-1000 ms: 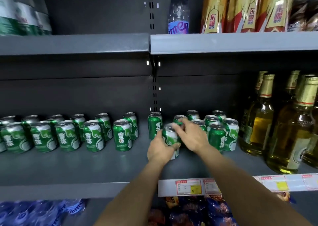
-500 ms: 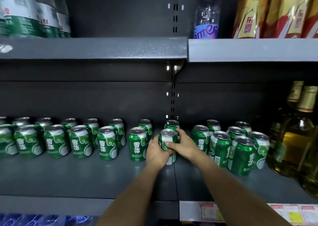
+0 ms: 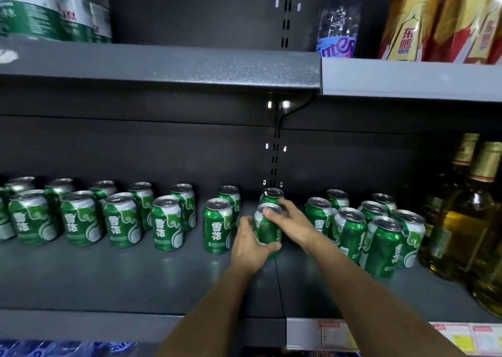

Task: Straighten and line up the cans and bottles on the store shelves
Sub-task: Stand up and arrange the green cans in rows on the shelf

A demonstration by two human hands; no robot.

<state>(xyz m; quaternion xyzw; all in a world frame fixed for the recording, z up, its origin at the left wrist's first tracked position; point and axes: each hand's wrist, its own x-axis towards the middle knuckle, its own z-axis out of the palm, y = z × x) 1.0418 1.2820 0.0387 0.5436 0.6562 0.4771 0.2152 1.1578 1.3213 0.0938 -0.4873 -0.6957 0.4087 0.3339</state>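
On the dark middle shelf (image 3: 135, 280), both hands clasp one green beer can (image 3: 267, 230), left hand (image 3: 251, 245) wrapping its base, right hand (image 3: 294, 225) curled round its top, neighbouring cans (image 3: 165, 223) upright alongside

A second ago both hands held the green beer can (image 3: 267, 227) among the right-hand cluster of cans (image 3: 380, 229), just in front of a rear can. Since then the can has travelled left, out of the cluster, and now stands at the seam of the shelf (image 3: 135, 280), directly in front of the rear can (image 3: 271, 195) and level with the front row of cans (image 3: 165, 222). The left hand (image 3: 251, 244) has slid lower, its thumb now wrapped across the can's base, while the right hand (image 3: 294, 225) has settled its fingers (image 3: 271, 212) over the rim.
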